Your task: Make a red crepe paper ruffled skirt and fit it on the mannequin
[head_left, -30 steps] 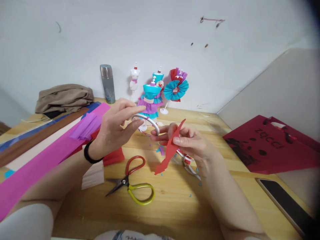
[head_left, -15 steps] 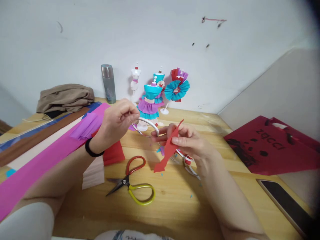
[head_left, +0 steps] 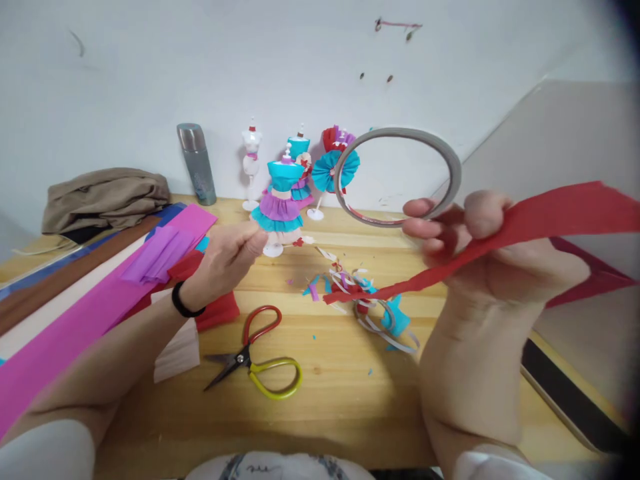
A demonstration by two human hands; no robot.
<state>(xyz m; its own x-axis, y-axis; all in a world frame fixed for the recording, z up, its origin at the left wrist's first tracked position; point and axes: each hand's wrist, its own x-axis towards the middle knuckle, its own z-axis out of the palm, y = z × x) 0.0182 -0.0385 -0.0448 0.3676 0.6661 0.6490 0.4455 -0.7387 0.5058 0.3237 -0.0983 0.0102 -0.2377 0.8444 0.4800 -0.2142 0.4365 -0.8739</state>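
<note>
My right hand [head_left: 480, 233], raised at the right, grips a strip of red crepe paper [head_left: 540, 220] under the thumb. The same hand's fingers hold a roll of tape [head_left: 455, 173], its ring standing upright. One end of the strip hangs down to the left over the table. My left hand [head_left: 233, 263] is closed in a pinch above the table; what sits between its fingertips, if anything, I cannot make out. Below it lie scissors [head_left: 243, 360], blades parted, with one red and one yellow handle. Scraps and white tape strips [head_left: 367, 320] lie in a tangle near the middle.
Small dress forms in crepe-paper outfits [head_left: 283, 207] stand by the wall, beside a grey flask [head_left: 197, 163] and brown folded cloth [head_left: 107, 200]. Long coloured paper strips [head_left: 100, 293] cover the left side. A phone [head_left: 570, 393] and a red bag [head_left: 590, 273] are at right.
My right hand has moved up and right, closer to me, carrying the tape roll and red strip away from my left hand. The left hand stays pinched, slightly lower.
</note>
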